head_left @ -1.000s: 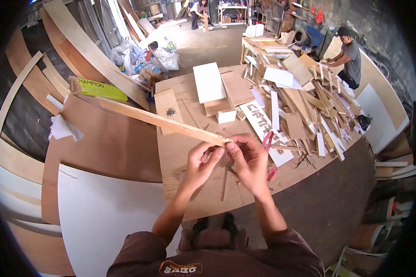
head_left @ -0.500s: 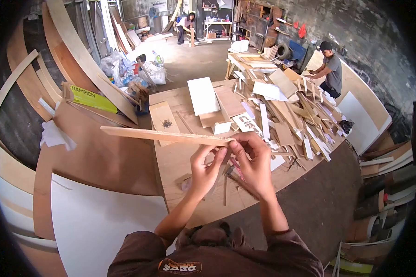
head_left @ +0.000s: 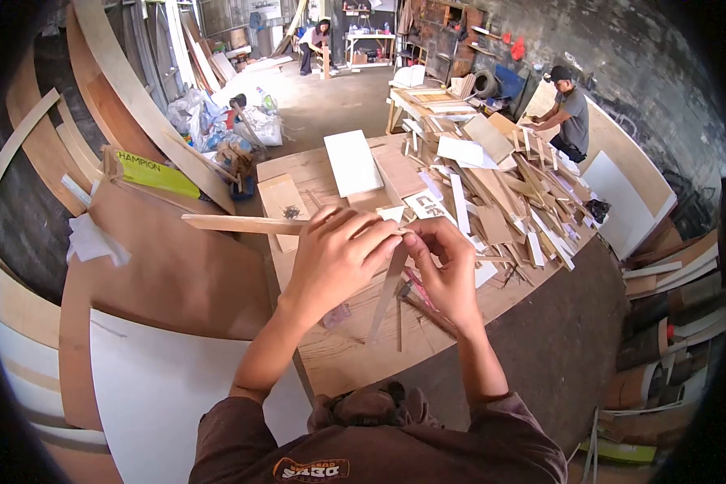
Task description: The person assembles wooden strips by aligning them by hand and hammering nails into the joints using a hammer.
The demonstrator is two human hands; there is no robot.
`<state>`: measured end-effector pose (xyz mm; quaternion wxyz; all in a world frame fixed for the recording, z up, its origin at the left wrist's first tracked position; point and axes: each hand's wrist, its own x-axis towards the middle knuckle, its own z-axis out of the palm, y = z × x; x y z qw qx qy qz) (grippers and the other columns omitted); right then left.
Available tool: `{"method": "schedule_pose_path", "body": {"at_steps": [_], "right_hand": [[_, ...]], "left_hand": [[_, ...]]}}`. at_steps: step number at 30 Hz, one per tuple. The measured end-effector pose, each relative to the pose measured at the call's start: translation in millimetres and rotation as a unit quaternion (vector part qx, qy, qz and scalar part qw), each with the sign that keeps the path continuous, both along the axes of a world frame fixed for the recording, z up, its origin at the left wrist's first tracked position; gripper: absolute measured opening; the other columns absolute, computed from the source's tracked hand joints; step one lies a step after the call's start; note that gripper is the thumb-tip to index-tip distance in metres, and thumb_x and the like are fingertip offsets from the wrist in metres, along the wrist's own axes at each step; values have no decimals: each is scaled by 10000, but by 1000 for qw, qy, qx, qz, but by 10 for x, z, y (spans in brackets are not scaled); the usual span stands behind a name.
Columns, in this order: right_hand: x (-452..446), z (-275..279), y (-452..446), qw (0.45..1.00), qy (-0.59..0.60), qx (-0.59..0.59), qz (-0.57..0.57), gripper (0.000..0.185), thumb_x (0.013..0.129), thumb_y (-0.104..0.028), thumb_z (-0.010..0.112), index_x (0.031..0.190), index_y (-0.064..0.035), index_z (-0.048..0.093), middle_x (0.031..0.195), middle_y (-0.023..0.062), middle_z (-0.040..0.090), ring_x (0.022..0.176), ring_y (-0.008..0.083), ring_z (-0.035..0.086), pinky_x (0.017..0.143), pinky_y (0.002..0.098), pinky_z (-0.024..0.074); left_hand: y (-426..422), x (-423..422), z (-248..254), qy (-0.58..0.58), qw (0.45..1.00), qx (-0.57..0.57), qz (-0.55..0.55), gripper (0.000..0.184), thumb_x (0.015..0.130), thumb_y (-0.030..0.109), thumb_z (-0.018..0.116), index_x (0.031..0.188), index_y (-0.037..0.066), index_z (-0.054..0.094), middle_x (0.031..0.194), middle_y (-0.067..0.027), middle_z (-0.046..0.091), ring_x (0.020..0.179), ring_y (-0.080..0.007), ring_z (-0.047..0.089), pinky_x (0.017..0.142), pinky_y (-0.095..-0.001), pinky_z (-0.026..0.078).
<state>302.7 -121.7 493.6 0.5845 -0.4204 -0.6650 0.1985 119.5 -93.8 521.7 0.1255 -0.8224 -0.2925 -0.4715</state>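
A long thin wooden strip [head_left: 246, 224] extends leftward from my hands above the plywood table. My left hand [head_left: 343, 254] lies over the strip with its fingers curled round it, and its fingertips meet those of my right hand. Thumb and fingers of my right hand [head_left: 442, 262] pinch the strip's right end. A greyish translucent band [head_left: 387, 294] slants down below the hands; what it is cannot be made out. Under the right hand, a pink-red tool [head_left: 419, 289] lies on the table, partly covered.
The plywood table [head_left: 339, 355] bears a heap of wood offcuts [head_left: 500, 194] at right and a white board [head_left: 352, 164]. A co-worker [head_left: 569, 117] stands beyond the heap; another person [head_left: 315, 47] is at the back. A white sheet [head_left: 177, 387] lies left.
My left hand has turned over and moved onto the strip, its back now facing up. The strip's far end has swung downward and towards me since the first frame. The view has shifted slightly.
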Motion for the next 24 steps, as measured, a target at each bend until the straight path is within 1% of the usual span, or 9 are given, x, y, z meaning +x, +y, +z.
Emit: {"method": "schedule_pose_path", "body": {"at_steps": [2,3,6,10,13,15,16,20,24], "right_hand": [[3,-12,-4,1000,9,-2,-6,124,938,-35,675,1034,42,661,890,126,652,765,175,671,689,299,523],[15,-25,3,1000,12,0,-5,128,940,-40,674,1035,43,660,891,127,651,766,179,672,688,301,524],[51,-26,-4,1000,17,-6,-7,134,945,-51,672,1038,45,657,892,128,649,765,187,673,686,304,525],[139,17,-35,1000,11,-25,-4,138,954,-63,665,1040,45,656,896,132,651,760,193,674,683,305,525],[195,36,-40,998,10,-54,-7,139,953,-65,667,1040,43,656,900,134,653,766,191,681,682,306,527],[224,42,-22,998,16,-60,2,141,952,-64,667,1041,45,654,900,133,654,771,191,685,683,306,529],[234,45,-15,997,22,-67,9,143,951,-63,666,1041,47,653,901,132,655,776,191,690,685,307,531],[257,41,-22,997,-6,-79,5,156,934,-35,678,1061,51,654,911,127,660,803,183,695,701,307,544],[237,-54,11,995,47,-77,52,264,889,11,715,1145,40,659,941,109,669,813,160,695,720,298,561]], "left_hand": [[34,16,-50,0,999,-48,-22,172,798,183,807,930,104,729,898,-12,716,789,-211,679,782,-350,515],[74,30,-67,-9,999,-23,-29,156,793,165,808,921,113,736,872,-1,714,759,-199,678,704,-336,511],[80,95,-62,0,1000,8,-22,167,789,171,813,931,118,741,874,0,713,759,-196,673,693,-344,496],[80,151,-36,-6,999,10,-34,187,778,178,819,941,124,745,877,2,713,767,-198,671,689,-344,481],[44,118,57,30,999,3,-29,203,767,183,823,947,128,748,883,2,714,786,-204,659,727,-344,480],[60,64,58,52,998,-32,0,212,803,203,788,1002,148,744,899,-7,686,818,-205,644,805,-355,480],[59,61,57,54,998,-32,0,212,803,203,788,1002,148,744,899,-7,686,818,-205,644,805,-355,480],[22,19,72,85,995,-47,-8,223,826,133,753,1049,142,742,908,-16,648,862,-197,641,816,-365,458],[58,-58,22,90,995,-39,-13,265,817,141,758,1081,155,747,902,-16,646,850,-191,639,818,-352,447]]}}
